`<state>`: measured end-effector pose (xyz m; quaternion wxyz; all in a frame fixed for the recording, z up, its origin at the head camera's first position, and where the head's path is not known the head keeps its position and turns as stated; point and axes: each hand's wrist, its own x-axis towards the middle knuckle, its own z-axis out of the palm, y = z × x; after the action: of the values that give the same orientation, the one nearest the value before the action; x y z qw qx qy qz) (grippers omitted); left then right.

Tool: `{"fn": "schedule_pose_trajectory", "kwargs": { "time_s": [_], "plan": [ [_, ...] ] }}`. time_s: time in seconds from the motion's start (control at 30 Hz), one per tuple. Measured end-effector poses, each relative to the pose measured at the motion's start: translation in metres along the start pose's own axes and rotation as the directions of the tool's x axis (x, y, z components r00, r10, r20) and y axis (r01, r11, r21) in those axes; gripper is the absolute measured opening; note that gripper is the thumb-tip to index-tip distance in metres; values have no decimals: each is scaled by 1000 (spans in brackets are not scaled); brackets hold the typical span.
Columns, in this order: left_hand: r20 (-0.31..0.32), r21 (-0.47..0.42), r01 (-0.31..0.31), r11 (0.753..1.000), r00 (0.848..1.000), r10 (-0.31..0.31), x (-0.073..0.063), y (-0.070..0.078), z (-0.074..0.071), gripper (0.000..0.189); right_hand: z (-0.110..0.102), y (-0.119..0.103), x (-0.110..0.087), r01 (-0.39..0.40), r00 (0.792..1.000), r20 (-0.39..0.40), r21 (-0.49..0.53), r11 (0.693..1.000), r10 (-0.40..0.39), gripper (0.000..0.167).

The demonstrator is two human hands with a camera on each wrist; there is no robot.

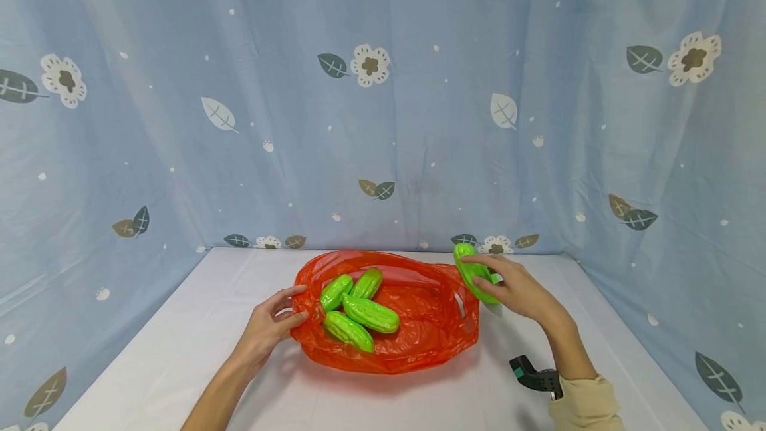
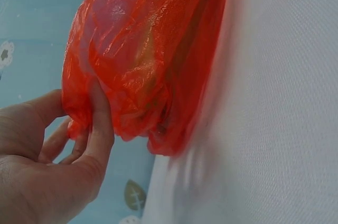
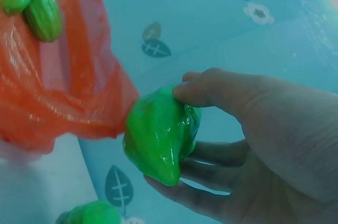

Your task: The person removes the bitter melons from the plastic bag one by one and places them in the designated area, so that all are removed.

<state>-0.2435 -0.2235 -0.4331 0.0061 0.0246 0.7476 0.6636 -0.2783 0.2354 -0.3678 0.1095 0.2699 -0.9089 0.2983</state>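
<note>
A red plastic bag point(image 1: 419, 344) lies spread with its mouth open on the white table. Several glossy green bitter melons point(image 1: 371, 314) rest inside it, toward its left side. My left hand point(image 1: 272, 324) pinches the bag's left edge between thumb and fingers, as the left wrist view point(image 2: 63, 166) shows from the side. Beyond the bag's right edge, my right hand point(image 1: 517, 285) grips another bitter melon point(image 1: 463, 257) with thumb and fingers. Its pointed end faces the camera in the right wrist view, close beside the bag. One more green melon point(image 3: 95, 213) shows below it there.
A blue curtain point(image 1: 419, 118) with leaf and flower prints encloses the table point(image 1: 251, 278) at the back and both sides. A black strap device point(image 1: 535, 378) sits at the right wrist, by a beige sleeve point(image 1: 586, 404).
</note>
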Motion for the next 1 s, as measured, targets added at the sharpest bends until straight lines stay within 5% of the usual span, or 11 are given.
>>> {"fn": "schedule_pose_trajectory", "kwargs": {
  "time_s": [1.0],
  "plan": [
    [-4,-9,-12,1000,1000,11,0,-2,2,59,-2,60,-10,-215,973,-105,-59,975,208,44]
  ]
}}
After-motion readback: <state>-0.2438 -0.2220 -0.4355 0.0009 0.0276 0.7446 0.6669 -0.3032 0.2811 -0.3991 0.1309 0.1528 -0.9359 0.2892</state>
